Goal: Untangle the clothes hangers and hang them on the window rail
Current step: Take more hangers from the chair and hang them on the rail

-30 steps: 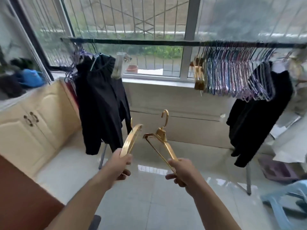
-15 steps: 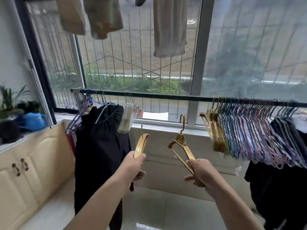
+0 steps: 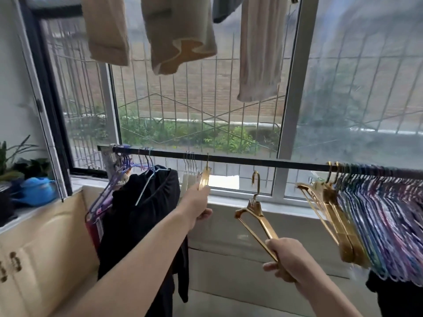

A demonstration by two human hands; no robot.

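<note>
A: Left hand [image 3: 198, 203] had its grip closed on the left gold hanger [image 3: 203, 179], hook up at the window rail [image 3: 251, 161]. Risk?

B: Hook missing the rail, hanger dropping. Right hand [image 3: 287, 261] gripped the right gold hanger [image 3: 257, 216] by its arm; hook sat above the grip, below the rail.

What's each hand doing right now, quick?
Left hand: fingers closed on a gold hanger, raised to the rail.
Right hand: fingers closed on another gold hanger, below the rail.

Left hand [image 3: 197, 203] raised, arm outstretched, fingers curled in a grip, right hand [image 3: 287, 259] lower, fist closed, gripping
</note>
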